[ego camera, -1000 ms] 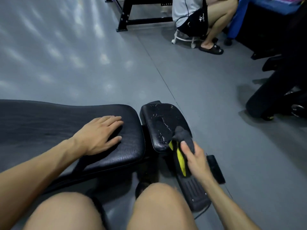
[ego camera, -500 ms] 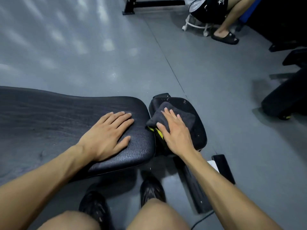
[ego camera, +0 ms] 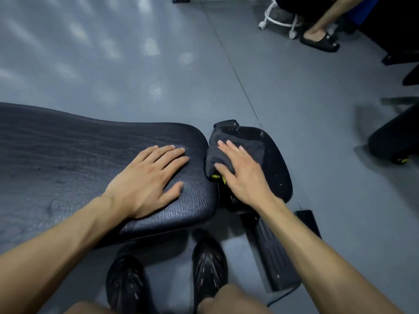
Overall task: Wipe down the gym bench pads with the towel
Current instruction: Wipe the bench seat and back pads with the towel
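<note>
Two hands down on bench. Left hand (ego camera: 150, 177) spread flat, palm on long pad (ego camera: 68, 155) near its right end. Right hand (ego camera: 241, 172) flat, fingers loosely spread, pressing towel (ego camera: 229, 145) onto small pad (ego camera: 275, 164). Towel dark grey, bunched, fuzzy, yellow-green edge showing by thumb; covers small pad's left part. Small pad black, scuffed, pale flecks. Black shoes (ego camera: 167, 282) on grey floor (ego camera: 158, 64) below.
</note>
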